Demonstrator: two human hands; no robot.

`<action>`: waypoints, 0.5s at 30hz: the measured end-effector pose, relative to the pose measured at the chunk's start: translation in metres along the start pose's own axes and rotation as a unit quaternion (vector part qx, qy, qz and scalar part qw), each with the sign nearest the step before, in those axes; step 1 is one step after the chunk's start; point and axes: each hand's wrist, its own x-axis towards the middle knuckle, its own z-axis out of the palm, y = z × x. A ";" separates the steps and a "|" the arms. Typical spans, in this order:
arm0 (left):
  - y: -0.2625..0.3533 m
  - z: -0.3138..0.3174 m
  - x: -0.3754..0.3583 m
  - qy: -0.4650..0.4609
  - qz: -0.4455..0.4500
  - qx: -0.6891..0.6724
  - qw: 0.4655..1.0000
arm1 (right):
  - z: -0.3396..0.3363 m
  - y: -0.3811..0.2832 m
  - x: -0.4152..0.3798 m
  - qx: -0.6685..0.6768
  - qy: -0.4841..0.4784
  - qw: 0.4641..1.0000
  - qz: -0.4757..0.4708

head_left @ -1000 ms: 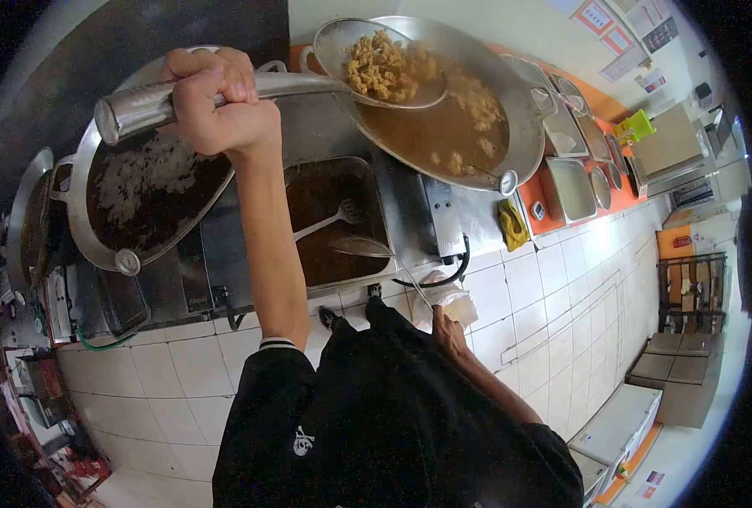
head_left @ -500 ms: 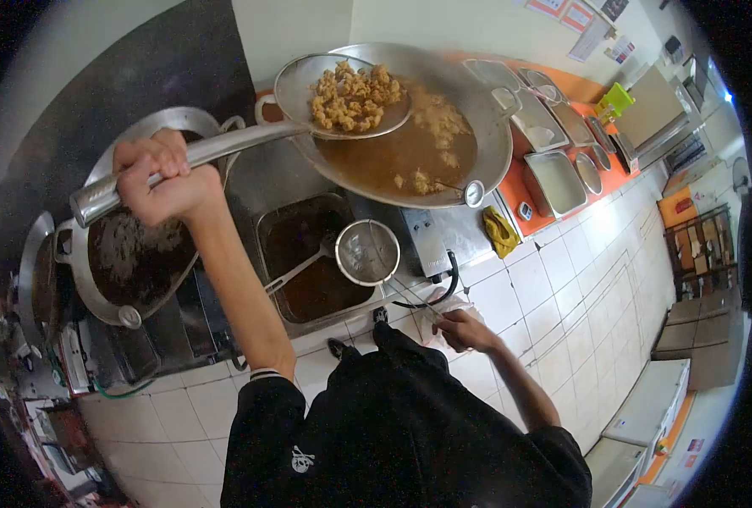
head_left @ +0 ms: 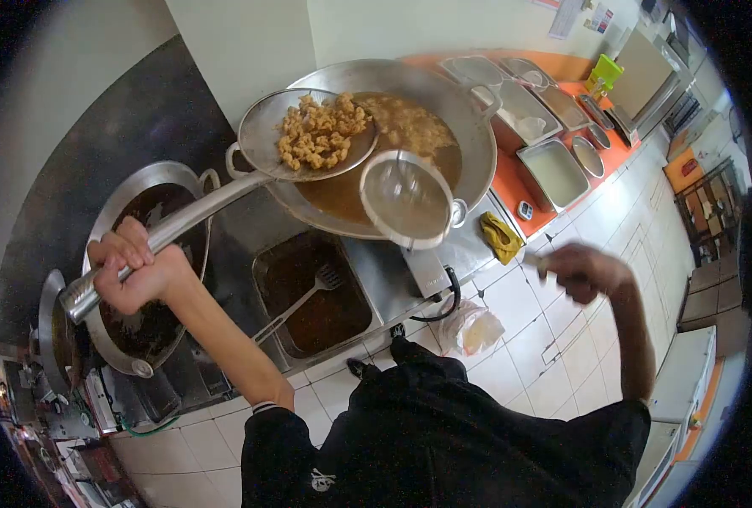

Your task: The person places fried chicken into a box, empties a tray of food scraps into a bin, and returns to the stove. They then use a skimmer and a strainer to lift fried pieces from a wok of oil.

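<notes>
My left hand (head_left: 134,267) is closed round the thick metal handle of a large strainer (head_left: 261,135). Golden fried pieces (head_left: 318,131) are heaped in its mesh, held over the left side of a big wok (head_left: 476,144) of brown oil. More pale pieces (head_left: 414,118) bubble in that oil. My right hand (head_left: 587,271), smeared a little by motion, grips the long handle of a smaller fine-mesh strainer (head_left: 405,199). This strainer's round bowl is raised above the wok's near rim, hiding part of it. A dial thermometer (head_left: 459,212) sits at that rim.
Below the wok, a slotted spatula (head_left: 327,278) lies across a rectangular oil basin (head_left: 367,292). A second wok (head_left: 105,203) of dark oil stands at left. At right are a yellow cloth (head_left: 500,237), a small timer (head_left: 525,210) and metal trays (head_left: 553,173) on an orange counter.
My right hand has swung up and right, lifting the small strainer from above the oil basin to the wok's near edge. The large strainer shifts slightly left and down in view.
</notes>
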 end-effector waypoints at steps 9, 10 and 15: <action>0.004 0.016 -0.024 -0.036 0.020 0.025 0.999 | -0.142 -0.141 0.207 -0.582 0.289 0.566 -0.507; 0.006 0.018 -0.028 -0.029 0.023 0.029 0.999 | -0.118 -0.166 0.202 -0.615 0.309 0.570 -0.447; 0.017 0.034 -0.042 0.014 0.039 0.082 0.996 | -0.093 -0.250 0.268 -0.674 0.348 0.519 -0.394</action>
